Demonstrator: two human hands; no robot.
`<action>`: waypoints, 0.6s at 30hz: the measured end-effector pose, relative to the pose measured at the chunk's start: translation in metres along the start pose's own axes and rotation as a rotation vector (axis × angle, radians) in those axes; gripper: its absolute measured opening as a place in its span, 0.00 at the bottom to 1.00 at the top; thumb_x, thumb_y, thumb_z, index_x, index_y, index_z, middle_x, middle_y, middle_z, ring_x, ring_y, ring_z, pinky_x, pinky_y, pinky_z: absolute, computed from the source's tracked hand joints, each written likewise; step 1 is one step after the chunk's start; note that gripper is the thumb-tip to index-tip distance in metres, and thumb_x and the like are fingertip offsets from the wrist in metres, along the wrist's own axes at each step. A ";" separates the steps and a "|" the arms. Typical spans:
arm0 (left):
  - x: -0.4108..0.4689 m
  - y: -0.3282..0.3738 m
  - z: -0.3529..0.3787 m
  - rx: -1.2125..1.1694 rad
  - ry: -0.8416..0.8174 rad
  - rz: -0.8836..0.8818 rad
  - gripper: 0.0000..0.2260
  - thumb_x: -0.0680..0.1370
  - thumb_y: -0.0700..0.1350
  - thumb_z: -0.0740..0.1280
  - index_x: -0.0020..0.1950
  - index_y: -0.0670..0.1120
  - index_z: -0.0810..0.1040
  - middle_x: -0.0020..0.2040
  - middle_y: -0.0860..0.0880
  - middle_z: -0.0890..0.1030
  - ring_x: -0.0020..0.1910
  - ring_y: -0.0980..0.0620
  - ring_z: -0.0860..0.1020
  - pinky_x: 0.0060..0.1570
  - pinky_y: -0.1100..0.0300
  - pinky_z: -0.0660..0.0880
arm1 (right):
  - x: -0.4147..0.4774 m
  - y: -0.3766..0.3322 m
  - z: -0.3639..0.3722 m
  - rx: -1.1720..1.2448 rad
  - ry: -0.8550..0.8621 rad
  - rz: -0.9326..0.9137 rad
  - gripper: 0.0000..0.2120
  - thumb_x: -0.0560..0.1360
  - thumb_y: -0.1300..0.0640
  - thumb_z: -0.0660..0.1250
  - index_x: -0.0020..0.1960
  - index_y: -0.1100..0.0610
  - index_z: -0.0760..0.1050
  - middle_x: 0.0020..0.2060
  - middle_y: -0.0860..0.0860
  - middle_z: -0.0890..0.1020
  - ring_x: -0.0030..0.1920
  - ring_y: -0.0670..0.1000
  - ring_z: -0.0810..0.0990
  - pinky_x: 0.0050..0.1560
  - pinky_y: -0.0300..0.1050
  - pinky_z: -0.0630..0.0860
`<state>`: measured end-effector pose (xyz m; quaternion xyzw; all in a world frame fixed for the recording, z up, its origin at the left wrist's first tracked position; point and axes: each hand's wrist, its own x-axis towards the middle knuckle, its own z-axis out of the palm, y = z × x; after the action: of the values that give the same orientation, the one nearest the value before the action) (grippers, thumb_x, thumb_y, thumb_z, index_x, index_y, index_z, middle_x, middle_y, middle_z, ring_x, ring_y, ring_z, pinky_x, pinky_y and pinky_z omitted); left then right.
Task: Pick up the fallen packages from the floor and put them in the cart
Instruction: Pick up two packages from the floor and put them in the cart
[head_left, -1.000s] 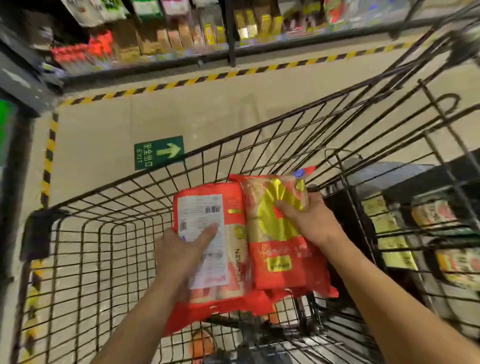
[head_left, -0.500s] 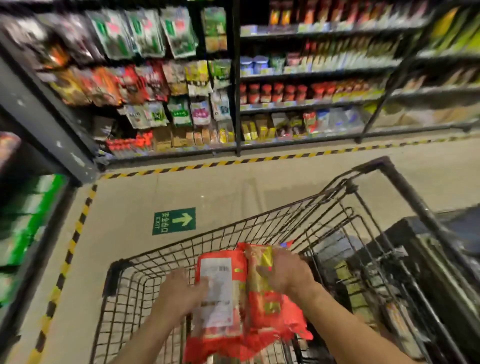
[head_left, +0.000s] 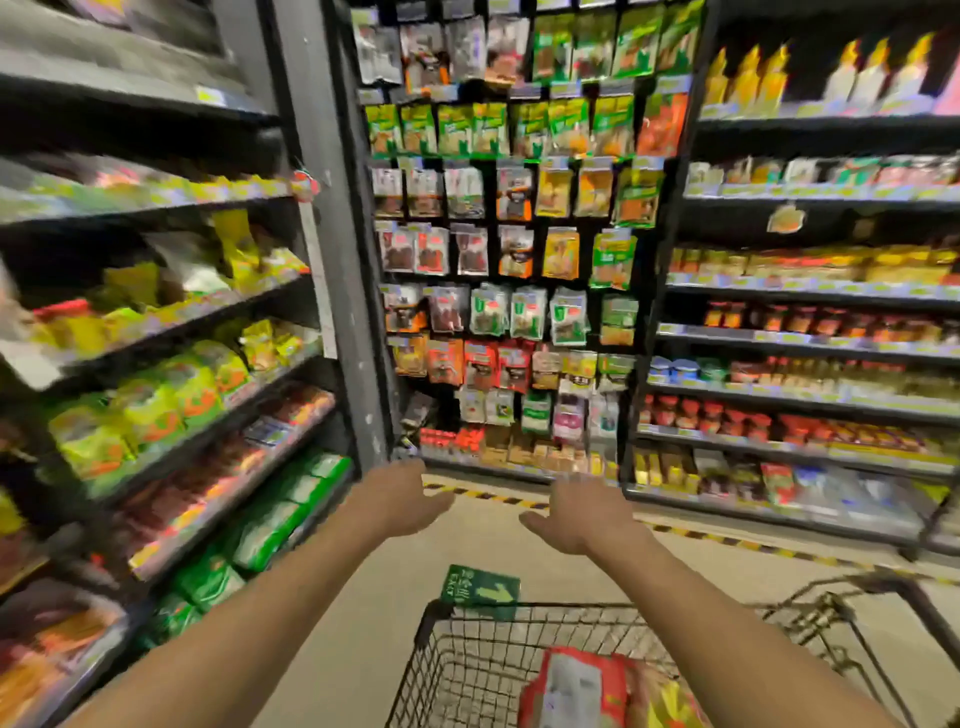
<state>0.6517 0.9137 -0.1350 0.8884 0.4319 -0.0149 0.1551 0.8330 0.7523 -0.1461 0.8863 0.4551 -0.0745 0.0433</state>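
Two red packages (head_left: 592, 691) lie side by side inside the black wire cart (head_left: 447, 654) at the bottom of the view; the left one shows a white label, the right one a yellow print. My left hand (head_left: 397, 499) and my right hand (head_left: 582, 519) are raised well above the cart, out in front of me, fingers spread and holding nothing. Neither hand touches the packages or the cart. No other package shows on the visible floor.
Stocked shelves (head_left: 171, 415) run close along my left, and more shelving (head_left: 800, 364) with hanging packets (head_left: 509, 249) faces me across the aisle. A green exit sign (head_left: 480, 590) is stuck on the beige floor ahead of the cart. Yellow-black tape (head_left: 498, 496) edges the shelves.
Both hands have let go of the red packages, which now lie in the cart. My hands have risen and my view has tilted up from the cart to the shelves.
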 end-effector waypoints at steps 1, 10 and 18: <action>-0.013 -0.008 -0.015 -0.003 0.031 -0.038 0.36 0.84 0.68 0.63 0.85 0.47 0.69 0.79 0.42 0.75 0.77 0.37 0.75 0.73 0.46 0.75 | 0.001 -0.013 -0.013 -0.024 0.027 -0.048 0.38 0.82 0.29 0.58 0.77 0.58 0.71 0.73 0.59 0.77 0.71 0.63 0.76 0.65 0.58 0.76; -0.186 -0.083 -0.071 0.037 0.257 -0.515 0.36 0.83 0.70 0.63 0.82 0.48 0.70 0.78 0.42 0.75 0.78 0.36 0.72 0.73 0.41 0.74 | -0.029 -0.159 -0.063 -0.119 0.120 -0.579 0.39 0.81 0.27 0.58 0.79 0.56 0.67 0.74 0.58 0.75 0.75 0.64 0.72 0.70 0.60 0.73; -0.427 -0.141 -0.034 0.028 0.294 -1.088 0.40 0.82 0.72 0.62 0.86 0.48 0.66 0.82 0.43 0.72 0.80 0.37 0.70 0.75 0.40 0.71 | -0.180 -0.303 -0.017 -0.209 0.039 -1.117 0.39 0.81 0.28 0.57 0.79 0.57 0.67 0.74 0.58 0.75 0.75 0.64 0.71 0.68 0.61 0.75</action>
<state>0.2715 0.6791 -0.0712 0.5324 0.8445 0.0254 0.0518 0.4846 0.7870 -0.1011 0.5034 0.8603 -0.0242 0.0763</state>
